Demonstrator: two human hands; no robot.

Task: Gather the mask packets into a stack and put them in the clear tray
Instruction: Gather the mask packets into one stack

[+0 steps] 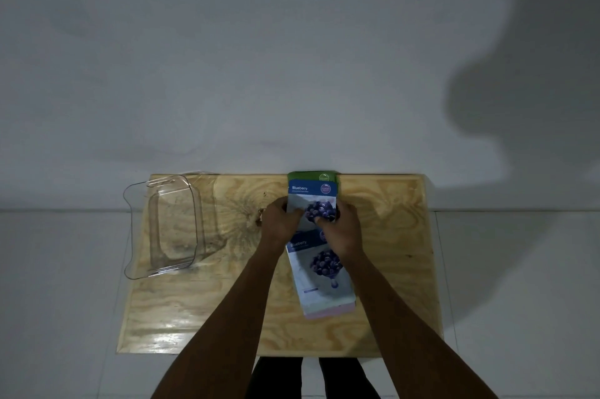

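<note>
Two hands on one blueberry mask packet [312,200], far of centre on the plywood table [389,236]. Left hand [281,220] closed on the packet's left edge, right hand [347,224] closed on its right edge, fingertips curled onto the printed berries. Packet overlapping a green packet [313,175] lying beneath it at the table's far edge (only the green top strip visible). Second blueberry packet [319,272] flat on the table, nearer the table's front edge, slightly tilted, its far end under the hands and held packet. Pink packet [331,312] beneath that one, only a thin strip showing at the near end. Packets not yet squared into a single stack; exact count hidden by overlap.

Clear tray [162,226] at the table's left side, well apart from the packets, its left handle overhanging the table's left edge. Nothing seen inside it but wood grain showing through the base.

Both forearms bare, reaching in from the table's front edge. Grey wall and pale floor beyond the table.
</note>
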